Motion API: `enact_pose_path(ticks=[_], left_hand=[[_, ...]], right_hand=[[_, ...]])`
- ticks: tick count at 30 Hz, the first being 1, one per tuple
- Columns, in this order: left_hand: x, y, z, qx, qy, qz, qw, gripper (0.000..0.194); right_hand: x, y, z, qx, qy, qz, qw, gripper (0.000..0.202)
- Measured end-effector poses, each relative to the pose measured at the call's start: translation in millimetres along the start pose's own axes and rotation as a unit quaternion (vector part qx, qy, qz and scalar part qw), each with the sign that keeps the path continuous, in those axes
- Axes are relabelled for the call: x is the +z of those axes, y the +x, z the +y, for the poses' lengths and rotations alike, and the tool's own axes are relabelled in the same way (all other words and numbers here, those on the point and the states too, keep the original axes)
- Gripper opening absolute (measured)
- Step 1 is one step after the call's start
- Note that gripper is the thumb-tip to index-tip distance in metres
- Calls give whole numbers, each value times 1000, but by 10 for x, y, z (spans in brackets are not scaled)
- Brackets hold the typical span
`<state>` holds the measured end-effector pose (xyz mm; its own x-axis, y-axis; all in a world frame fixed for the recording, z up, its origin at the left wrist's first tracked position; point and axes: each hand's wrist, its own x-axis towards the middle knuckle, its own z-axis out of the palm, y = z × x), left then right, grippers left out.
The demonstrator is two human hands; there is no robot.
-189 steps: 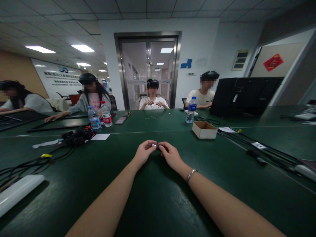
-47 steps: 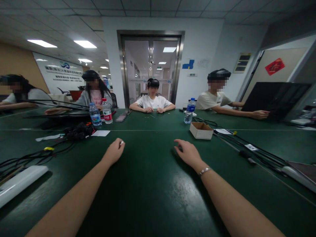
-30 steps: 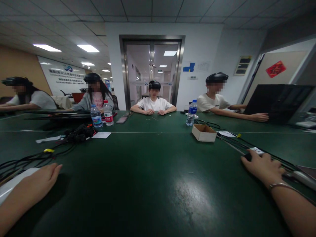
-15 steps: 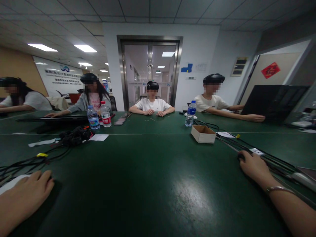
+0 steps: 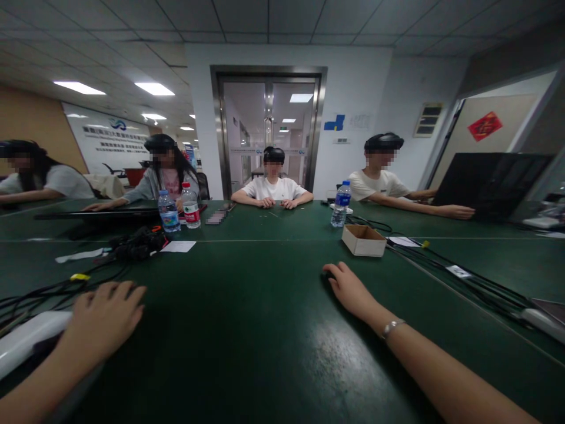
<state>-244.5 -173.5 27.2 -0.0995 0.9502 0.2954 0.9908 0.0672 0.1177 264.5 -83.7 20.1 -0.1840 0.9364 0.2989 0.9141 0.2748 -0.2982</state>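
On the right, my right hand [image 5: 352, 292], with a metal bracelet at its wrist, is low over the green table [image 5: 220, 306]. Its fingers are closed on a small black rounded object [image 5: 327, 274], mostly hidden under them. My left hand [image 5: 108, 312] is at the left, palm down, fingers stretched out and slightly apart, holding nothing. Beside and partly behind that wrist lies a white smooth object [image 5: 37, 338]. Black cables [image 5: 39, 303] with a yellow tag [image 5: 80, 277] run just beyond the left hand.
A small open cardboard box [image 5: 364, 242] stands beyond my right hand. Near it are a water bottle [image 5: 341, 206] and a bundle of black cables [image 5: 472, 280]. Two bottles [image 5: 191, 207] and a tangled black device [image 5: 140, 241] stand left. Several people sit around the table, one at a large monitor [image 5: 489, 182].
My right hand has moved well to the left, away from the right-hand cables, with the black object in it. My left hand has shifted right and slightly up, uncovering more of the white object.
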Motion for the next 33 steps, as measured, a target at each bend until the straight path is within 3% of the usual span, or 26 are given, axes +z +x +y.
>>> enact_pose_path(ticks=[2,6,9,12,15,18,22,25,29,33], left_hand=[[7,136,575,100,57,35,993,34],[197,374,1766,217,-29,-17,976,33],[402,468,2462,205,-108,-21,972,39],[545,509,2832,167,-182,-16,969,41],[590,529,2897,157,-243,-26,957,41],[579,535,2829,155,-289,-26,944,42],[562,540,2771,147,-345,-10,927,21],[575,575,2760,142,-396,8,907,15],[622,654,2711,101,-484,10,869,16],[688,712,2646,91,-567,-14,819,16]], right_hand=[[161,127,-321,-32,30,-4,999,31],[454,331,-852,-89,83,-4,993,28],[580,433,-993,-88,125,21,988,25],[620,516,-940,-35,217,56,974,16],[640,576,-877,49,351,68,933,10],[666,598,-886,120,484,65,864,11],[649,586,-904,167,619,56,765,22],[598,570,-894,185,680,40,708,24],[545,559,-891,194,713,52,672,27],[524,563,-864,205,689,78,691,32]])
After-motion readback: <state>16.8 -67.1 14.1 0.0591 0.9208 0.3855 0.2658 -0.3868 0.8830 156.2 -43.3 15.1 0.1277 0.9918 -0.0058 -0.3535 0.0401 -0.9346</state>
